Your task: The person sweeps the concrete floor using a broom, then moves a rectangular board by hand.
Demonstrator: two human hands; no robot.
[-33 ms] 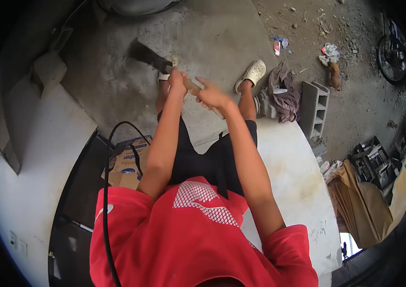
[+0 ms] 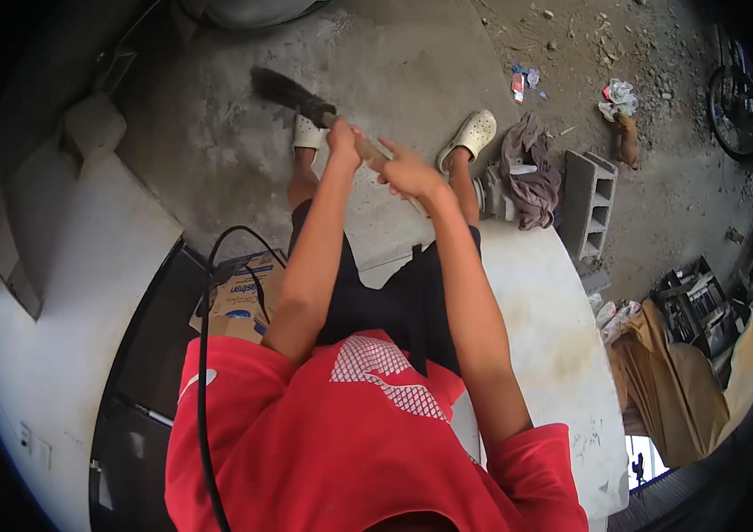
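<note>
Head view: looking straight down the person's own body, red shirt at the bottom, both arms stretched toward 12 o'clock.
Left hand [image 2: 342, 140]: fingers wrapped tight round the brush handle, just behind the bristles.
Right hand [image 2: 405, 171]: lies on the handle further back, at 4 o'clock from the left hand; thumb and forefinger stick out straight, the other fingers curl round the wood.
Brush [image 2: 292, 93]: dark bristle head at 10 o'clock from the left hand, low over the concrete floor [image 2: 394, 62]; whether the bristles touch the floor cannot be told. The wooden handle runs slanting from the bristles down through both hands.
Left shoe [image 2: 307, 133]: pale clog, just under the brush neck, beside the left hand.
Right shoe [image 2: 473, 135]: pale clog, at 2 o'clock from the right hand.
Rags [image 2: 529, 173]: grey bundle on the floor, at 3 o'clock from the right hand, near the right shoe.
Block [image 2: 588, 199]: hollow grey concrete block, right of the rags, touching or nearly so.
Cable [image 2: 208, 355]: black, looping up along the left arm's side from 7 o'clock.
Box [image 2: 243, 297]: cardboard, at 7 o'clock from the left hand, under the cable loop.
Wheel [image 2: 734, 108]: at the far 2 o'clock rim, well apart from the hands.
</note>
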